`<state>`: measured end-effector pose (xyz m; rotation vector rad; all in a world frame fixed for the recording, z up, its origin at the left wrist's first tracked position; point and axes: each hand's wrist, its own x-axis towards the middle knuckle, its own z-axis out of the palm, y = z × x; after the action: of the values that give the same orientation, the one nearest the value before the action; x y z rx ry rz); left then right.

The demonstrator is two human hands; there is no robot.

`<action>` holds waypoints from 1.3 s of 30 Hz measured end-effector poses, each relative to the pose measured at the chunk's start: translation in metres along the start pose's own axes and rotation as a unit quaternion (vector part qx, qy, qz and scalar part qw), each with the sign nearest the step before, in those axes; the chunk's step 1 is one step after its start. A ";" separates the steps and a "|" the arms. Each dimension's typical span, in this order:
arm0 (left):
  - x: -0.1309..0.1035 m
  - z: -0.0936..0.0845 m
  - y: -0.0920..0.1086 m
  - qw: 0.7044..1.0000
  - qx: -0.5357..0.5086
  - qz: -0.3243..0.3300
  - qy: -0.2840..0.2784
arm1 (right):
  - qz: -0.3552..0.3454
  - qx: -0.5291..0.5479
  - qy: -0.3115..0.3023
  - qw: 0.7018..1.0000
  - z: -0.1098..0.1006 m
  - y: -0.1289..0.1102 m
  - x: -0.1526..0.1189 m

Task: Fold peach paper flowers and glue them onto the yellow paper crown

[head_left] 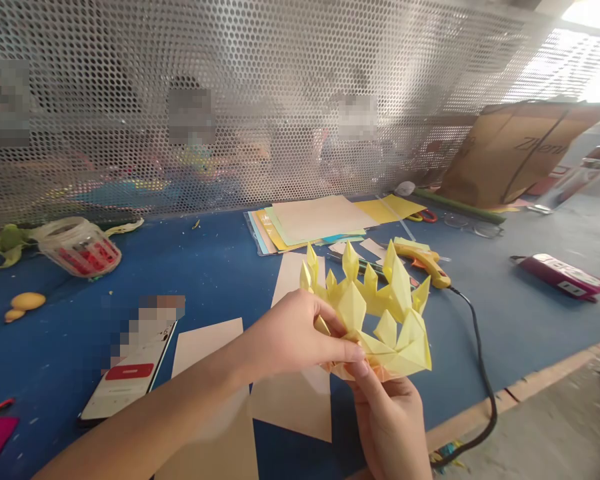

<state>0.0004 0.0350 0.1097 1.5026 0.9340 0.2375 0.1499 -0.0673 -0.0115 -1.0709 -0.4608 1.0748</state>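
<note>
A folded yellow paper crown (410, 347) with pointed tips all round is held above the blue table. My left hand (300, 333) reaches across from the left and pinches the crown's near rim between thumb and fingers. From below, my right hand (390, 413) grips the same rim, its thumb beside the left thumb. Orange-pink paper shows along the bottom edge near both thumbs. Behind the crown lies a yellow glue gun (425, 260) with a black cord. Pale paper sheets (295, 407) lie under and left of my hands.
Stacked coloured paper (320, 220) lies at the back, with scissors (423, 216) beside it. A phone (130, 380), a plastic jar (80, 247) and small yellow fruits (27, 301) are at left. At right are a maroon pouch (563, 275) and a brown paper bag (520, 153). Perforated metal mesh (280, 87) stands behind.
</note>
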 end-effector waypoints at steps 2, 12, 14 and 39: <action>0.000 0.000 -0.001 1.000 0.002 -0.001 -0.003 | 0.003 0.004 0.001 1.000 0.001 -0.001 -0.001; 0.001 -0.002 -0.001 1.000 0.008 0.000 -0.011 | 0.012 0.009 -0.004 1.000 -0.002 0.000 0.000; 0.002 -0.001 -0.002 1.000 0.005 0.001 -0.005 | 0.014 0.010 0.000 1.000 0.000 -0.001 0.000; -0.006 0.029 -0.001 0.848 -0.256 0.330 0.326 | 0.027 0.038 -0.069 0.997 0.002 -0.003 -0.009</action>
<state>0.0149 0.0092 0.1054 1.1828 0.7322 1.4625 0.1458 -0.0738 -0.0060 -0.9511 -0.4994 1.2092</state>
